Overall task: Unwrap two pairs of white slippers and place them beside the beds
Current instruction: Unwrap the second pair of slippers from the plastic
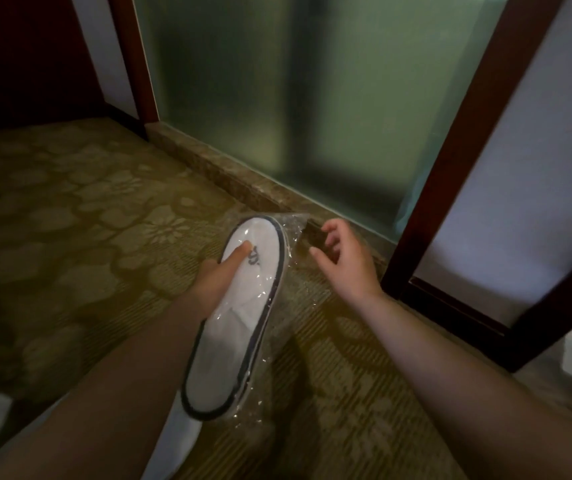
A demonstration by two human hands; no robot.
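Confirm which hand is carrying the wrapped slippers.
The left hand: a digit lies on top of the wrapped slippers. The right hand only curls beside the wrapper's loose end, off the slippers.

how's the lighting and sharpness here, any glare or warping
Head view: dim, yellowish light, the carpet darkest at far left; small glints of glare on the plastic wrap over the white slippers; everything slightly soft, no crisp edges; wide-angle lens stretches the picture toward its corners.

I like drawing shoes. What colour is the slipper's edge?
Dark blue trim around the white slipper, seen in the head view.
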